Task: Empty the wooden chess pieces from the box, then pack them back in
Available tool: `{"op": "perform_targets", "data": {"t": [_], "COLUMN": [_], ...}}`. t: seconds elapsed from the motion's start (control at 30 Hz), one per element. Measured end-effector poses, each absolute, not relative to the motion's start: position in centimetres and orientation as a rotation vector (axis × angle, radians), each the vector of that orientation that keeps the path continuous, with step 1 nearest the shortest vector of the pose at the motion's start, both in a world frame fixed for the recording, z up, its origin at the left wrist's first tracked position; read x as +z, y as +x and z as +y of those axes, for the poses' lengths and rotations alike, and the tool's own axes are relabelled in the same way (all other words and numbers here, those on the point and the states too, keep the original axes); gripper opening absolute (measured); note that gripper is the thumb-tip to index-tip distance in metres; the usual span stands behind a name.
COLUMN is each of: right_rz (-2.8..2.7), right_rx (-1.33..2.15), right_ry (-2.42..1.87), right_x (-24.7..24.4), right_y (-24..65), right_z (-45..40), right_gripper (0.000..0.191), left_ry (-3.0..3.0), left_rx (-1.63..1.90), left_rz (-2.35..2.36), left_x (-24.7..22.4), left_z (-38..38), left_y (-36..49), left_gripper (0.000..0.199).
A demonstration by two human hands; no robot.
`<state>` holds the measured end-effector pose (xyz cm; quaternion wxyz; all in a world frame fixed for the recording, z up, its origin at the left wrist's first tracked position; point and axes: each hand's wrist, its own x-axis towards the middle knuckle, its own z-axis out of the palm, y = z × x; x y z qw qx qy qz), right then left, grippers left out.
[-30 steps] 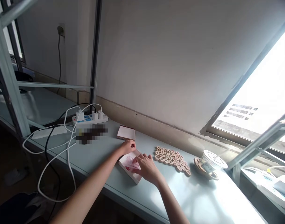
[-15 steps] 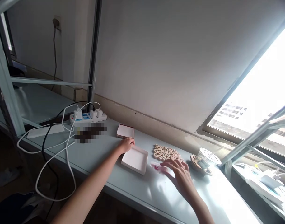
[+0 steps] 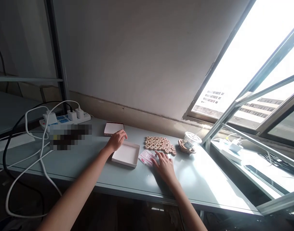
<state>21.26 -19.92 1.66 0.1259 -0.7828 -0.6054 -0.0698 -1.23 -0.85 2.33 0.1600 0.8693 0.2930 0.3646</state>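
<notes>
A shallow white open box (image 3: 126,154) lies on the desk, nothing visible in it. Over its upper left corner is my left hand (image 3: 117,140), fingers loosely bent and apart, with nothing seen in them. My right hand (image 3: 165,164) rests low over the desk, fingers spread. Its thumb and fingertips reach the right edge of a flat clear bag with pink print (image 3: 146,157). Round wooden Chinese chess pieces (image 3: 158,143) lie in rows just beyond that hand. Behind my left hand sits a second shallow box part (image 3: 114,128) with a dark red rim.
A lidded plastic cup (image 3: 192,138) stands in a wooden holder (image 3: 185,148) at the right. On the left lie a power strip (image 3: 65,120) with chargers, looping white cables (image 3: 42,157) and a blurred-out patch. Bed-frame bars rise at both sides; a wall runs behind.
The view has swung right. My left hand has loosened from the box's edge and risen slightly. The printed bag now lies flat on the desk, and my right hand has come down at its edge.
</notes>
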Motion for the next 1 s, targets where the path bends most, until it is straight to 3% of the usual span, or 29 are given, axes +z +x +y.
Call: {"op": "perform_targets", "data": {"t": [0.2, 0.4, 0.63, 0.77, 0.9, 1.0], "right_rz": [-1.850, -2.006, -1.740, -1.582, -1.565, -1.724], "right_rx": [0.041, 0.696, 1.048, 0.914, 0.556, 0.293], "right_ry": [-2.172, -1.709, -1.130, -1.101, -1.392, -1.561], "right_x": [2.7, 5.1, 8.5, 7.3, 3.4, 1.4], "right_y": [21.3, 21.1, 17.6, 15.8, 14.1, 13.2], "right_z": [-17.7, -16.0, -12.8, -9.9, -8.3, -8.6], "right_gripper": [0.023, 0.006, 0.022, 0.020, 0.004, 0.016], "left_ry": [2.472, 2.393, 2.218, 2.122, 1.987, 1.956], "left_rx": [1.102, 1.114, 1.105, 1.083, 1.035, 0.838], "left_rz": [0.853, 0.862, 0.847, 0.898, 0.835, 0.773], "left_x": [2.6, 2.2, 1.9, 1.5, 1.2, 1.2], "left_z": [-0.7, -0.2, 0.5, 1.1, 1.2, 0.7], "left_y": [-1.3, -1.3, -0.9, -0.7, -0.5, -0.5], "left_gripper": [0.029, 0.029, 0.025, 0.022, 0.028, 0.031]}}
